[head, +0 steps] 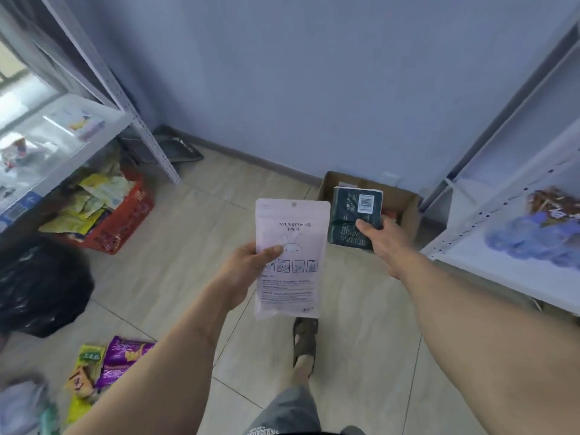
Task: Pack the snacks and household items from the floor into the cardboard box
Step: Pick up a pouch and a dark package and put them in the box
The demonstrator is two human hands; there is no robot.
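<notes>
My left hand [251, 265] grips a flat pale pink pouch [290, 277] printed with a rabbit, held upright at the centre of the view. My right hand [381, 241] grips a dark green pack [351, 215] with a white barcode label, held in front of the open cardboard box [405, 204] that stands on the floor against the wall. The pack hides much of the box's inside. Purple and yellow snack packets [110, 362] lie on the floor at the lower left.
A red basket [122, 224] of yellow packets sits under the left metal shelf [78, 127]. A black plastic bag [40, 287] lies at the left. A white shelf [508, 233] with blue items stands at the right. My sandalled foot [304, 343] is on the tiled floor.
</notes>
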